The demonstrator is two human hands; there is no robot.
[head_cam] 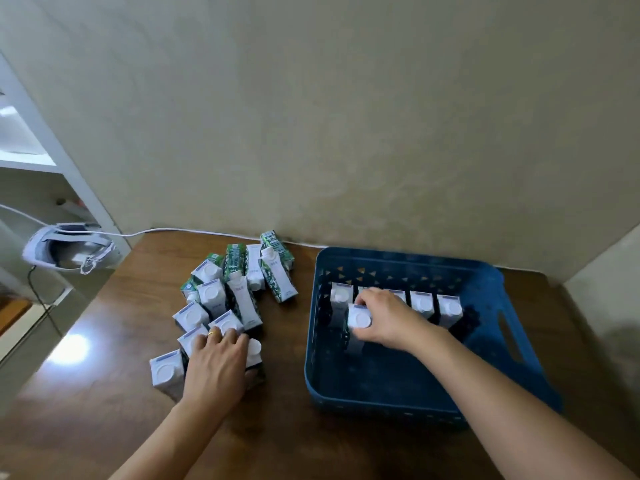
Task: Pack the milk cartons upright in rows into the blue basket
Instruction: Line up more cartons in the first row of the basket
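Observation:
A blue basket (pixel 512 337) stands on the right of the wooden table. Along its far wall several white milk cartons (pixel 449 308) stand upright in a row. My right hand (pixel 388 318) is inside the basket, shut on another upright carton (pixel 358 322) in front of that row, at its left end. Left of the basket lies a loose pile of cartons (pixel 239 282), some upright, some on their sides showing green print. My left hand (pixel 216 365) rests on the near part of the pile, fingers closed around one carton (pixel 252 351) with a white cap.
The beige wall runs close behind the table. A white cable (pixel 166 231) runs along the table's back edge. A white and grey headset-like thing (pixel 69 251) sits off the table's left corner, beside white shelves (pixel 31 161). Bare wood (pixel 277 441) lies near me.

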